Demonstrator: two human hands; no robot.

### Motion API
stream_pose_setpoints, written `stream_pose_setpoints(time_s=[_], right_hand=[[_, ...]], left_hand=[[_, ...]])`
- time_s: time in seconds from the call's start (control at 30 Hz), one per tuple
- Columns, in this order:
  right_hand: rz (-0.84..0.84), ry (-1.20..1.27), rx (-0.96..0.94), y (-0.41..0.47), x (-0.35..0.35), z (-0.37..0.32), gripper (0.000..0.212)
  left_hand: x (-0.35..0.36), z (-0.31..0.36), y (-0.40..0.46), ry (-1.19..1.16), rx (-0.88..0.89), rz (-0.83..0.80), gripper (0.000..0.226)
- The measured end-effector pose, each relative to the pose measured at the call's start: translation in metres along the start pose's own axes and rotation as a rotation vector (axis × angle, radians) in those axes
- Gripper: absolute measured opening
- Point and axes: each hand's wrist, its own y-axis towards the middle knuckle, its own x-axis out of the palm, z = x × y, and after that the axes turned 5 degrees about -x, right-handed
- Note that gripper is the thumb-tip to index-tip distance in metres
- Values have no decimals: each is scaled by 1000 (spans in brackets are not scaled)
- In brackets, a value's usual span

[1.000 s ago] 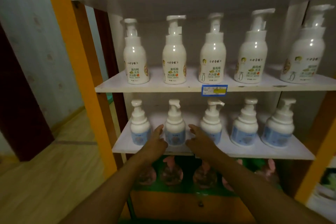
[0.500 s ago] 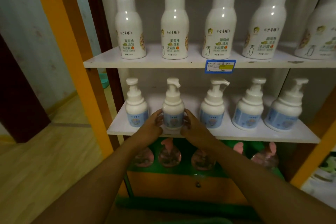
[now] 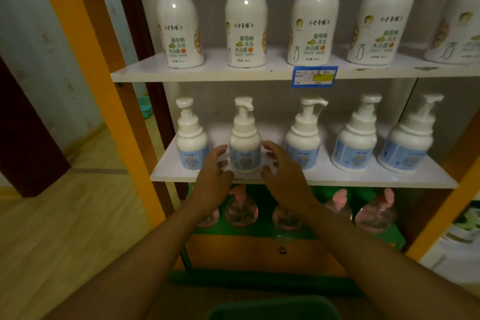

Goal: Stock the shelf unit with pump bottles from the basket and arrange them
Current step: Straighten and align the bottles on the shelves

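Several short white pump bottles with blue labels stand in a row on the white middle shelf (image 3: 363,180). The second bottle from the left (image 3: 244,149) stands upright between my hands. My left hand (image 3: 213,176) is just left of it and my right hand (image 3: 281,176) just right of it. Both have relaxed, spread fingers and hold nothing; the fingertips sit close to the bottle's sides, apparently not gripping. A green basket rim (image 3: 272,306) shows at the bottom edge; its contents are out of sight.
Tall white pump bottles (image 3: 246,21) line the upper shelf (image 3: 207,74), which carries a blue price tag (image 3: 314,76). Clear bottles with pink pumps (image 3: 375,212) stand on a green shelf below. An orange post (image 3: 104,86) frames the unit's left side; wooden floor lies left.
Both hands, which held the second bottle's sides half a second ago, have let go and drawn slightly back. The view has moved closer to the shelf.
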Motion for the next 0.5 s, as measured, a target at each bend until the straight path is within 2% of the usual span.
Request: stream_pose_setpoints(time_s=[0.07, 0.13, 0.33, 0.5], right_hand=[[-11, 41, -63, -18, 3, 4, 34], [-83, 70, -38, -35, 11, 16, 31], [-261, -13, 233, -43, 40, 70, 38], [-388, 58, 331, -39, 62, 82, 51]], left_hand=[[2, -15, -14, -18, 63, 73, 28], [4, -38, -22, 38, 30, 44, 19], [19, -97, -19, 126, -151, -21, 21], [30, -119, -8, 76, -233, -105, 47]])
